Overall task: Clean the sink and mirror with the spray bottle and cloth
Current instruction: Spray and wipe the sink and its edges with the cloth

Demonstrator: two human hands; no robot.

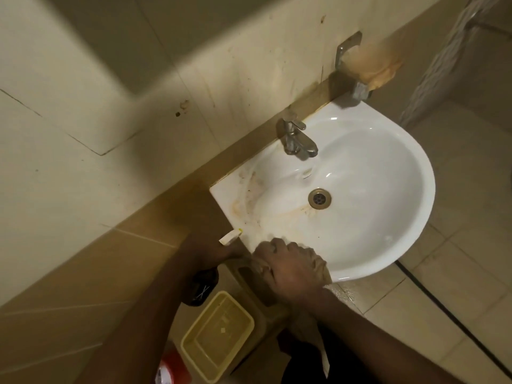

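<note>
**Scrubbing the sink's near rim**

The right hand point(291, 266) curls its fingers point(315, 263) round a bunched cloth point(321, 268), pressed onto the sink point(388, 173) rim directly beneath them. The left hand point(219, 252) grips the spray bottle point(231, 237), its nozzle poking past its fingers toward the rim. Brown stains point(249, 195) lie beyond the fingertips; working the cloth outward there in firm overlapping strokes looks best.

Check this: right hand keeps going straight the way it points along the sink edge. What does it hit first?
Likely the brown-stained rim at the sink's left corner. The right hand presses a cloth on the near rim, knuckles toward that corner. The faucet lies further on. Depth is unclear.
</note>
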